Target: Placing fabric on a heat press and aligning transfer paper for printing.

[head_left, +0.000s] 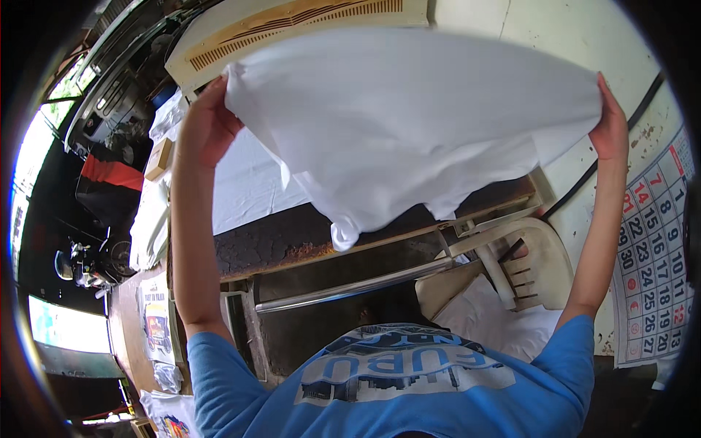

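A white T-shirt [409,109] hangs spread in the air between my hands, its lower edge gathered in loose folds and a sleeve-like end dangling at the middle. My left hand [213,124] grips one upper corner, fingers closed on the fabric. The opposite corner is pinched by my right hand [610,130], whose fingertips are partly hidden behind the cloth. Both arms are raised and stretched forward. Below the T-shirt, a flat white cloth [252,182] lies on a dark, worn board [277,241] and is partly covered from view.
A beige vented machine housing [307,25] stands at the back. Nearer me runs a metal bar [350,288], with a cream plastic chair [540,255] holding white cloth to its right. A wall calendar [653,270] hangs at right. White garments [150,226] and a small box [158,159] sit left.
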A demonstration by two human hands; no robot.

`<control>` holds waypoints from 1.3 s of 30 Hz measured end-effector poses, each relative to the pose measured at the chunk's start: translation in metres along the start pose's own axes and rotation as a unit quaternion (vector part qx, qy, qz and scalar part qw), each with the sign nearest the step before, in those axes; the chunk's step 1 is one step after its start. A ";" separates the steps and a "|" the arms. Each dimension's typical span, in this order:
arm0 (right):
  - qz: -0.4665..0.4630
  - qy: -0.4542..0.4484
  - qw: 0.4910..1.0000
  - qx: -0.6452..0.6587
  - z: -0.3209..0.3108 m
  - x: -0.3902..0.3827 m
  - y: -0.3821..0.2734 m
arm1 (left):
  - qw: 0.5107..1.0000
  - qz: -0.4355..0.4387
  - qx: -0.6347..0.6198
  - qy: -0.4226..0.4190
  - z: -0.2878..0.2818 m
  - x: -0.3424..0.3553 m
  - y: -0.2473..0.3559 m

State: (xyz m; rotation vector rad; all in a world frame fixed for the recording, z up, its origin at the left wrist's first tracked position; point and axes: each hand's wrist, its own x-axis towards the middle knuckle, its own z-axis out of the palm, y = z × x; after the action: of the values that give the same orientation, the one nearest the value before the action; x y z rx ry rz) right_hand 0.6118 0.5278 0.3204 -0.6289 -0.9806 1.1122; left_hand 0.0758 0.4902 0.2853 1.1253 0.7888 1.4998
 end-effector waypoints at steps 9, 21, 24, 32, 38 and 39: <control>-0.130 0.029 0.991 -0.028 0.063 0.038 -0.018 | 0.981 0.056 0.181 0.036 0.024 -0.010 0.038; -0.227 0.079 0.966 -0.098 0.051 0.123 -0.026 | 0.979 0.054 0.111 0.162 0.004 0.042 0.071; -0.185 0.048 0.970 -0.153 0.041 0.171 -0.002 | 0.985 0.047 0.085 0.139 -0.018 0.088 0.058; 0.143 -0.184 0.954 -0.187 -0.008 0.341 0.149 | 0.972 -0.123 0.039 0.194 -0.073 0.250 -0.080; -0.052 -0.139 0.989 -0.016 0.017 0.381 0.161 | 0.955 0.180 0.020 0.233 -0.049 0.317 -0.057; -0.051 -0.143 0.988 -0.002 0.014 0.386 0.161 | 0.952 0.214 0.004 0.219 -0.051 0.323 -0.055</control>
State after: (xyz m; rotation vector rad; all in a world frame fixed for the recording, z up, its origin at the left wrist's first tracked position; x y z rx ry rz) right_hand 0.5734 0.9450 0.3202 -0.4228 -1.2464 1.1289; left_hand 0.0460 0.8197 0.2966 1.0227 0.8820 2.1612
